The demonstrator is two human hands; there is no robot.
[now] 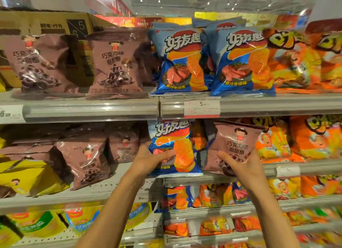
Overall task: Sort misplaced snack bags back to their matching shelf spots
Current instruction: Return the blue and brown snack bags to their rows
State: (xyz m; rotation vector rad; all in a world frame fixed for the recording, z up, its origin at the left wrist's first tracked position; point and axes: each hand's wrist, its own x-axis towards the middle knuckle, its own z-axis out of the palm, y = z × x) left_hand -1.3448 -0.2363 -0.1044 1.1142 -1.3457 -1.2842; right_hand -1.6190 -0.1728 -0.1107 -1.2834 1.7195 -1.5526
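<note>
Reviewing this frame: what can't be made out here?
Head view only:
- Lower front of the blue chip bag: covered by the left hand.
- Lower front of the brown chocolate-ring bag: covered by the right hand.
- Price tag small print: too small.
- Bottom shelves' bags: blurred.

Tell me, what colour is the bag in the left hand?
Mostly blue, with orange ridged chips pictured on the blue chip bag that the left hand holds; the head view shows it.
</note>
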